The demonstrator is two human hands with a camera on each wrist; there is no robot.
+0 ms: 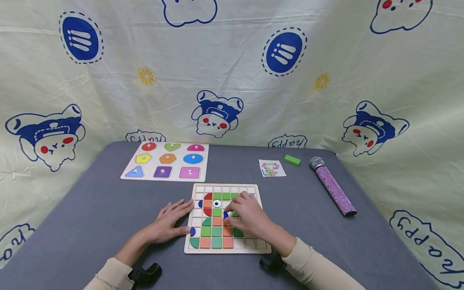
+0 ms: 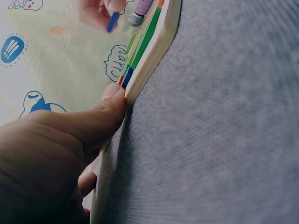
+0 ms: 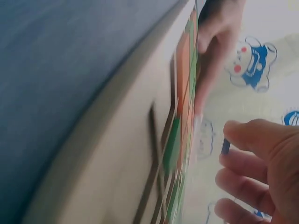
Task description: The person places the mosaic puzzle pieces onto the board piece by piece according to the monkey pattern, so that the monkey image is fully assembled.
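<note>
A wooden grid board point(image 1: 232, 251) lies on the table, its cells partly filled with red, green, orange and blue tiles and one tile with an eye point(image 1: 216, 204). Above the board's middle, my right hand point(image 1: 248, 215) pinches a small blue tile point(image 3: 226, 145) between thumb and fingers. That tile appears edge-on in both wrist views, held off the board. My left hand point(image 1: 166, 225) rests at the board's left edge with fingers extended, and its thumb point(image 2: 113, 95) touches the rim beside a blue piece. My right hand covers several cells on the board's right side.
Behind the board lies a shape puzzle point(image 1: 152, 172) with knobbed pieces. A small pattern card point(image 1: 272, 168), a green block point(image 1: 292, 160) and a glittery purple microphone point(image 1: 335, 189) lie toward the back right. A printed curtain point(image 1: 232, 52) hangs behind the grey table point(image 1: 90, 225).
</note>
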